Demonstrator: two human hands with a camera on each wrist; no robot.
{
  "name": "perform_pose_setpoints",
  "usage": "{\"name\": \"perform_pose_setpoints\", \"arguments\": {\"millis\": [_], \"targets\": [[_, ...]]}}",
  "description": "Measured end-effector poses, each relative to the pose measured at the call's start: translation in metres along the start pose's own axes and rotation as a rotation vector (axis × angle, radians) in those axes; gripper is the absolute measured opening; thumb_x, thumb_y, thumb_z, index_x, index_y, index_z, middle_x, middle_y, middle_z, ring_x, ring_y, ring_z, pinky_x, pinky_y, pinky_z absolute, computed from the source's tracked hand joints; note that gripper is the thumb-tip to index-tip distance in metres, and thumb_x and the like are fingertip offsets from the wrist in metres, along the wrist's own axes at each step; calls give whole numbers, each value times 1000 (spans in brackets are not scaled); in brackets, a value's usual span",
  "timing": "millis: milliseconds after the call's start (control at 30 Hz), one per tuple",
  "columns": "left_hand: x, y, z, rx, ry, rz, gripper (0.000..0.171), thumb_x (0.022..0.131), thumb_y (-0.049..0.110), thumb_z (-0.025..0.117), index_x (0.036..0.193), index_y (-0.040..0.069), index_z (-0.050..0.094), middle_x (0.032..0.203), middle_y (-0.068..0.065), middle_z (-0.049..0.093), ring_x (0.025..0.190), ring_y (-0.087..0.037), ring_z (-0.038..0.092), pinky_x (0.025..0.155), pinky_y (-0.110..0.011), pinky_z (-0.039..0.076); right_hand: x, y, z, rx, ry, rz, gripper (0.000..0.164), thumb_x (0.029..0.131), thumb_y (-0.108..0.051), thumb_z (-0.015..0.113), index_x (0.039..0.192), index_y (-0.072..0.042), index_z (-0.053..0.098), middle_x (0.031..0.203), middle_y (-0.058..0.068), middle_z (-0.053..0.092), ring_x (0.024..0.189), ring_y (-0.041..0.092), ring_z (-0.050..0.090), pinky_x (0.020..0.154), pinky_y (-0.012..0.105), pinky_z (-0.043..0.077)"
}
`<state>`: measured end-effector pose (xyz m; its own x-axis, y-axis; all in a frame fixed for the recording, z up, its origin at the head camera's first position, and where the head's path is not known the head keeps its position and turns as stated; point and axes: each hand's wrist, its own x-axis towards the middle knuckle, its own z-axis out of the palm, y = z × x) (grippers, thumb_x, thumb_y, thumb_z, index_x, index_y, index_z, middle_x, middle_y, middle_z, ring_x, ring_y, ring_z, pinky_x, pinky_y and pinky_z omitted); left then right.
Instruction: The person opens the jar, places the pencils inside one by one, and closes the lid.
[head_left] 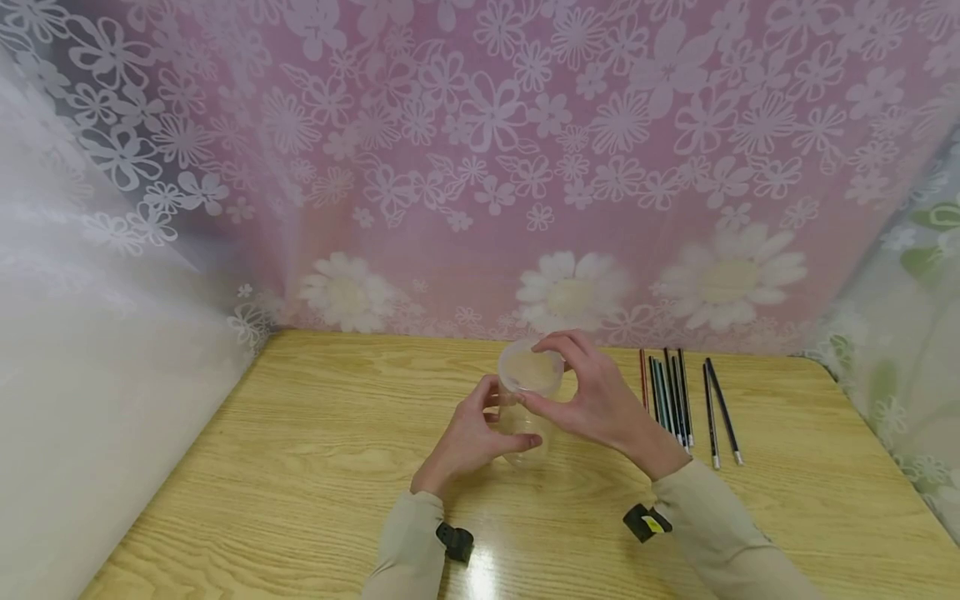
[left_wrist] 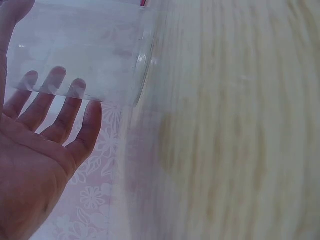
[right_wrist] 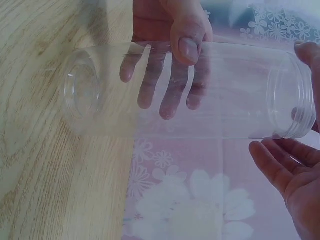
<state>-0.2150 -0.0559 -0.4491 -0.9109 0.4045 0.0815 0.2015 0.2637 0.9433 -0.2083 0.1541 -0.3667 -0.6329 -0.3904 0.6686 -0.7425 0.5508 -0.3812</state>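
Note:
A clear plastic jar (head_left: pixel 517 417) stands upright between the two hands, with a pale, see-through round top (head_left: pixel 517 367). My left hand (head_left: pixel 468 437) grips its body from the left, thumb across the near side and fingers round the far side. Through the clear wall those fingers show in the right wrist view, where the jar (right_wrist: pixel 235 90) spans the frame. Around the ribbed rim (right_wrist: pixel 295 95), my right hand (head_left: pixel 600 400) holds the top, thumb on the near edge and fingers on the far edge. The jar's base (right_wrist: pixel 80 95) is close over the wooden table.
Several dark pencils (head_left: pixel 673 400) and a red one (head_left: pixel 643 379) lie side by side right of the hands. Two more pencils (head_left: pixel 710 417) lie farther right. The wooden table (head_left: pixel 322 450) meets a pink flowered curtain (head_left: pixel 450 250) at the back.

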Motion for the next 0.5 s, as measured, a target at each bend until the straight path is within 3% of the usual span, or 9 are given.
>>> {"name": "perform_pose_setpoints", "arguments": {"millis": [133, 500], "targets": [[0, 0, 0, -4, 1, 0, 68, 78, 42, 90, 133, 42, 50, 136, 13, 54, 130, -27, 53, 107, -49, 44, 2, 1, 0, 7, 33, -35, 52, 74, -20, 90, 116, -5, 64, 114, 10, 68, 96, 22, 68, 71, 37, 59], [0, 0, 2, 20, 8, 7, 73, 79, 43, 88, 139, 48, 46, 138, 13, 54, 130, -23, 54, 107, -48, 46, 0, -1, -9, 19, 70, -58, 53, 72, -14, 90, 117, -3, 65, 123, 14, 68, 100, 25, 70, 72, 38, 60]]}}
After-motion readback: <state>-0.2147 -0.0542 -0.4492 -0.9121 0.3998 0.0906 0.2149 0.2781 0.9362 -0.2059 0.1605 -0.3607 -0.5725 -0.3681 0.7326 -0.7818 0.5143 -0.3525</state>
